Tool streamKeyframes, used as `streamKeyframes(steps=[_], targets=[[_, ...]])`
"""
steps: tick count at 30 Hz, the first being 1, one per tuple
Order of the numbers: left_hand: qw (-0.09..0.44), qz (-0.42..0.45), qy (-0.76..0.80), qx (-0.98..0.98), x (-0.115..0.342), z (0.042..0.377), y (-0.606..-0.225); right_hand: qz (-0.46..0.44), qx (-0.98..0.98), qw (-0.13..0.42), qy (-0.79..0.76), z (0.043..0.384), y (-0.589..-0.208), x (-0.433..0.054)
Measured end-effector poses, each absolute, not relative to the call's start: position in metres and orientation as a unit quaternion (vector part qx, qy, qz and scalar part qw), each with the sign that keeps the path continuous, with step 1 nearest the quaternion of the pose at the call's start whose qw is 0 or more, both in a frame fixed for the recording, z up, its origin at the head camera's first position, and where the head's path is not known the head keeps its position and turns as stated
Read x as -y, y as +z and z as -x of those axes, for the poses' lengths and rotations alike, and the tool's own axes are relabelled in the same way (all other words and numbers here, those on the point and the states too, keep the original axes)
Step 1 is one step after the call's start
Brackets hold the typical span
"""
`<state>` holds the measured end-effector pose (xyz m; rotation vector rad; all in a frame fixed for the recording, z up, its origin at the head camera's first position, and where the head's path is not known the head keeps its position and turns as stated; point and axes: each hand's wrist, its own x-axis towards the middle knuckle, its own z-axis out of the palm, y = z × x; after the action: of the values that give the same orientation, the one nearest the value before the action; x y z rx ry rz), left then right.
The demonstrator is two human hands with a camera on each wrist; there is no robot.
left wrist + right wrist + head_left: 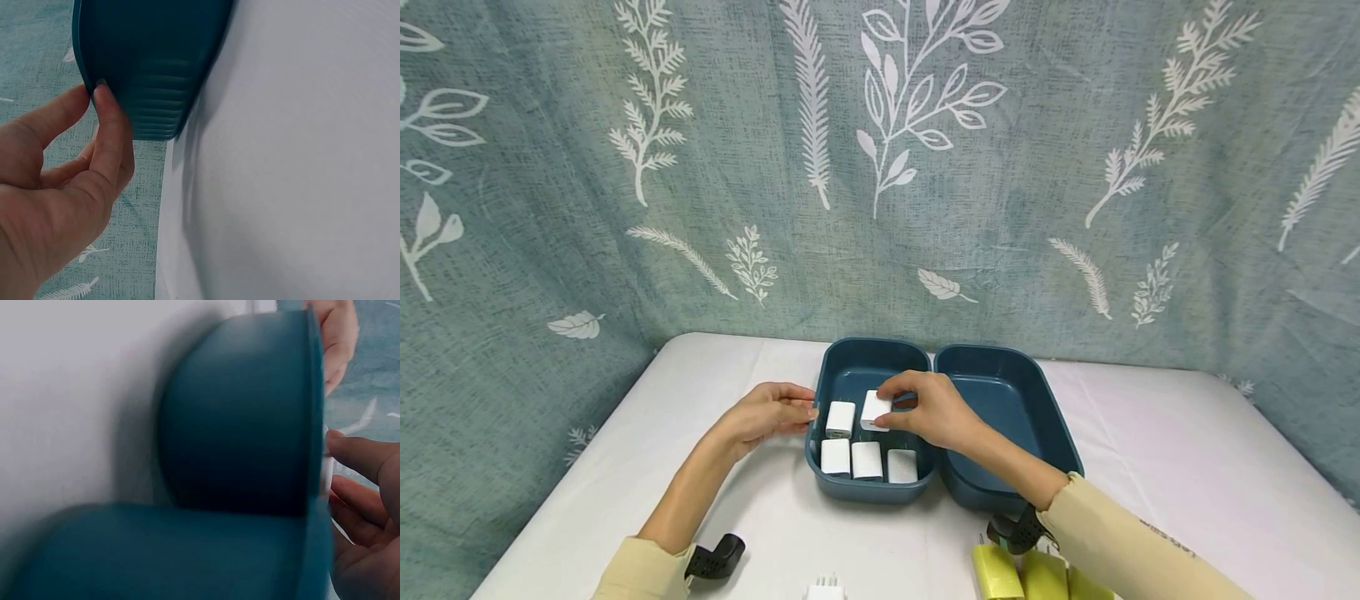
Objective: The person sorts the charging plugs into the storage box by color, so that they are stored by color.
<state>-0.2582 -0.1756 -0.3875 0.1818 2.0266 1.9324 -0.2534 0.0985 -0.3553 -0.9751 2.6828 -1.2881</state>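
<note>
In the head view my right hand [934, 408] pinches a white charger [875, 410] between thumb and fingers, over the left blue bin [871, 492]. Several more white chargers lie in that bin: one charger [840, 418] at its left side and a row along the near wall, such as the middle charger [867, 461]. With thumb and fingers, my left hand [769, 417] grips the bin's left rim; the left wrist view shows this pinch [103, 94] from outside. In the right wrist view the bin wall hides most of the held charger [326, 469].
A second blue bin [1060, 408] stands against the first one's right side. Several yellow chargers [997, 573] lie at the near right, partly under my right sleeve. One white charger [825, 592] with prongs up sits at the near edge. A patterned curtain [880, 250] hangs behind the white table [760, 533].
</note>
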Motion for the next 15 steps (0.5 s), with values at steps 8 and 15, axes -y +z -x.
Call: streamKeyframes(steps=[8, 15], targets=[[0.167, -0.074, 0.685, -0.706, 0.178, 0.257, -0.388, 0.317, -0.875, 0.003, -0.366, 0.269, -0.359, -0.093], [0.170, -0.082, 0.689, -0.699, 0.176, 0.258, -0.388, 0.308, -0.887, 0.014, -0.343, 0.273, -0.364, -0.091]])
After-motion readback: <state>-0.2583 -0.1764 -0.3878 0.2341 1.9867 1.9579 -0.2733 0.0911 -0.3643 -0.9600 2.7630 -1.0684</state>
